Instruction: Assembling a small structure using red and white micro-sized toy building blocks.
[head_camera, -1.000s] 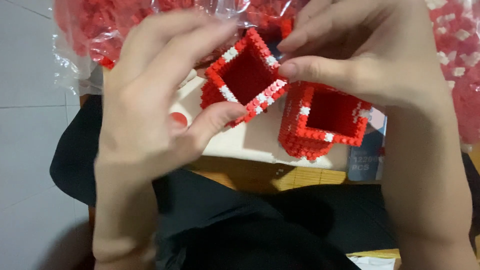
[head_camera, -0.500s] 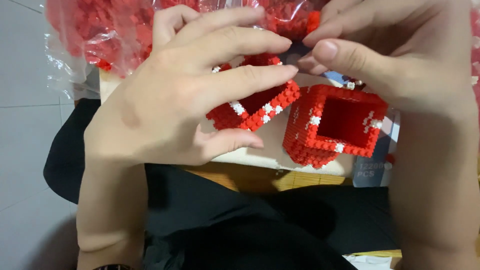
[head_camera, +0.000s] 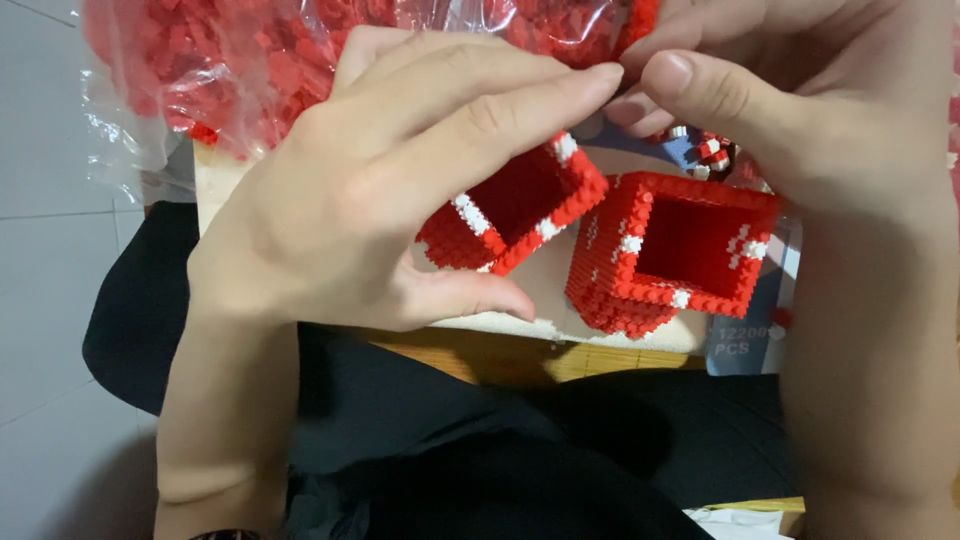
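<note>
My left hand (head_camera: 400, 190) reaches in from the left and grips a hollow square frame of small red and white bricks (head_camera: 520, 215). Its thumb lies under the frame and its fingers stretch over the top. My right hand (head_camera: 800, 130) comes from the right, thumb and fingertips pinched together just past the frame's far corner and touching my left fingertips. Whatever sits in that pinch is hidden. Below my right hand a second, taller hollow red brick box (head_camera: 680, 250) stands on a white board (head_camera: 540, 300).
A clear plastic bag full of loose red bricks (head_camera: 200, 60) lies across the top. A few red and white pieces (head_camera: 705, 150) rest behind the taller box. A blue carton (head_camera: 745, 335) pokes from under the board. My lap in black cloth (head_camera: 450, 440) fills the bottom.
My left hand has rolled further over the frame, covering more of it. My right hand's pinch has risen and shifted to meet my left fingertips. The taller box has stayed put.
</note>
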